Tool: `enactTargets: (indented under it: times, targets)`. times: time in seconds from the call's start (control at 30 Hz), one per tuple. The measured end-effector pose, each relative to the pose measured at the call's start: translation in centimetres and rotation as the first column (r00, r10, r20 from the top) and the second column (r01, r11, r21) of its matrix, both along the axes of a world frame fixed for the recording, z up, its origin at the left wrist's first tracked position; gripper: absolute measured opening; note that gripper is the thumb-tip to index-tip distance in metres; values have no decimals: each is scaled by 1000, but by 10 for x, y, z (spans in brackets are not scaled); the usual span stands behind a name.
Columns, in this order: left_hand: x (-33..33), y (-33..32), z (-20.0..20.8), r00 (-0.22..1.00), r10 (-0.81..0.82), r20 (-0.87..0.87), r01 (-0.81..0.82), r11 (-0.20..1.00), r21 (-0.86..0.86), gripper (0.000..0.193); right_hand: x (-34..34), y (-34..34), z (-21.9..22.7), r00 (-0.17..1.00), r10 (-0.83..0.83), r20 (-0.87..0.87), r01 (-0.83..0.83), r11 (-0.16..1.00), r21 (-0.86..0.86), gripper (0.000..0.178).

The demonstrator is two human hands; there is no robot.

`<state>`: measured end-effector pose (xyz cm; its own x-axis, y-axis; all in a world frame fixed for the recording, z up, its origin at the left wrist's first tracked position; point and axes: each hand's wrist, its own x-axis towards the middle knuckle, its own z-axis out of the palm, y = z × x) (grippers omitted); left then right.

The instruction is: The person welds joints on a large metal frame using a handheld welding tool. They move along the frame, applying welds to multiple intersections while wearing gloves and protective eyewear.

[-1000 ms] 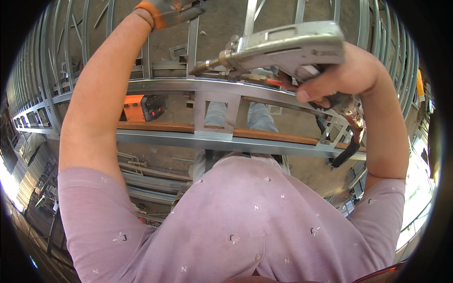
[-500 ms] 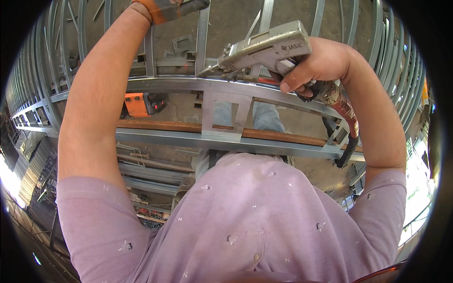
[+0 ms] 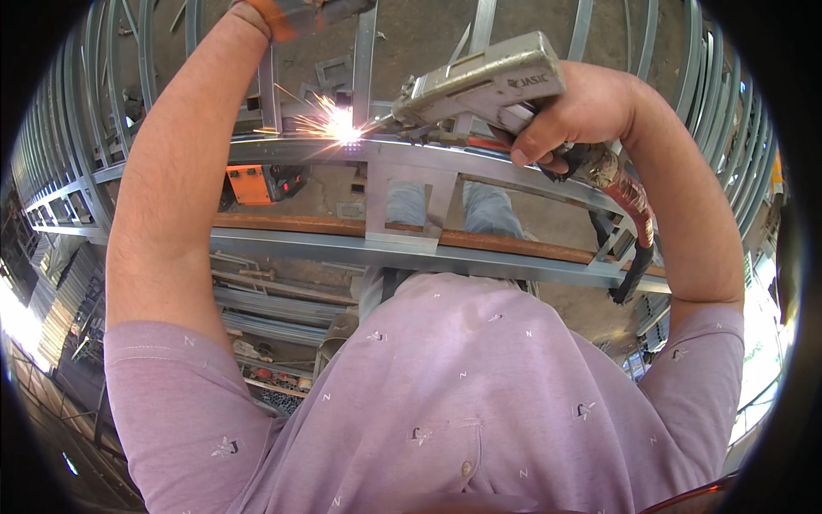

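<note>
My bare right hand [image 3: 582,116] is wrapped round a grey, worn welding gun [image 3: 479,84], its nozzle pointing left and slightly down. Bright white-pink light and orange sparks [image 3: 347,130] burst at the nozzle's tip, where an upright bar [image 3: 364,64] meets the long metal rail [image 3: 300,151] of a silver frame. A wrapped red and black cable [image 3: 632,206] trails from the gun's handle past my wrist. At the top edge, my left hand [image 3: 295,17] wears an orange and grey glove; it is above the upright bars, and its fingers are mostly cut off by the picture's edge.
Parallel metal bars run along the left and right sides. A flat plate with a square opening [image 3: 377,206] joins the rail to a nearer bar [image 3: 522,267], beside a rusty brown strip [image 3: 291,225]. An orange and black machine [image 3: 250,185] stands on the floor below. Metal lengths [image 3: 287,301] lie at lower left.
A bright flash with flying sparks has appeared at the welding gun's tip. The gun has shifted slightly upward; my left glove has moved slightly left and up.
</note>
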<state>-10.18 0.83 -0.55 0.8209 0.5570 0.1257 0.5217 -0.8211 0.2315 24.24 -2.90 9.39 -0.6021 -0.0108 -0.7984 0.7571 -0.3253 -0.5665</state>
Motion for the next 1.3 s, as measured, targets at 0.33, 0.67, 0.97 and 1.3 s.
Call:
enactTargets:
  times: [0.33, 0.67, 0.97, 1.3]
  targets:
    - [5, -2, 2, 1000, -1, -8, 1, 1000, -11, 46, 0, 0, 2, 998, 28, 57, -30, 999, 25, 23]
    - [7, -3, 4, 1000, -4, -16, 3, 1000, -16, 47, 3, -1, 4, 995, 20, 102, -28, 997, 69, 23]
    - [8, -3, 4, 1000, 3, -19, -4, 1000, -14, 47, 8, 1, 4, 995, 53, 85, -61, 994, 86, 19]
    - [5, -1, 3, 1000, 6, -18, -6, 1000, -16, 49, 14, 3, 2, 997, 58, 54, -62, 996, 69, 21]
